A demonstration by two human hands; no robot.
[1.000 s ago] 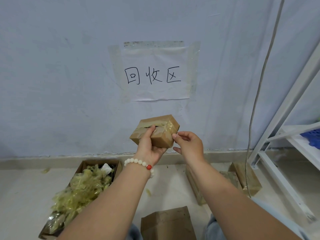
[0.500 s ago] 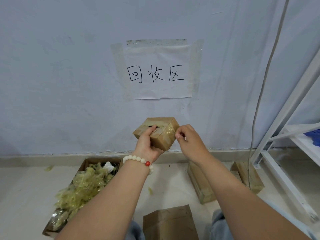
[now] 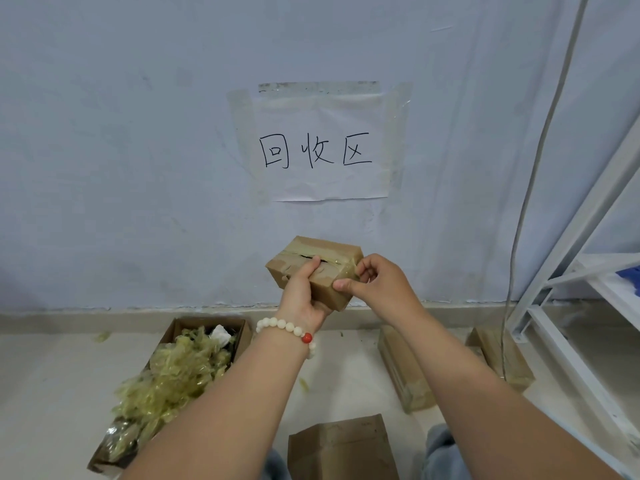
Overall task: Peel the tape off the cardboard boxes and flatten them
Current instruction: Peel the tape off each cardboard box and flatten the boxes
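Cardboard box (image 3: 325, 296), small and brown, sits in the air in front of the wall, level with the skirting and well above the floor. Our left hand (image 3: 303, 299) grips it from beneath, with the thumb laid across the top beside a dark slit in the seam. Our right hand (image 3: 381, 285) is curled at the box's right end, its thumb pressed to the front face and its fingers closed at the corner, where yellowish tape (image 3: 348, 270) wraps over. We judge this to be the peeling step on this box, with flattening not yet started. Whether a loose end is already lifted we cannot tell. The next move calls for a firm pinch on a tape edge and a steady pull along the seam while the left hand braces the box. The box looks worn, its tape wrinkled, glossy and layered over the top and corner. Below, an open carton (image 3: 211, 322) holds a heap of peeled tape, and flat cardboard (image 3: 343, 448) lies by our knees.
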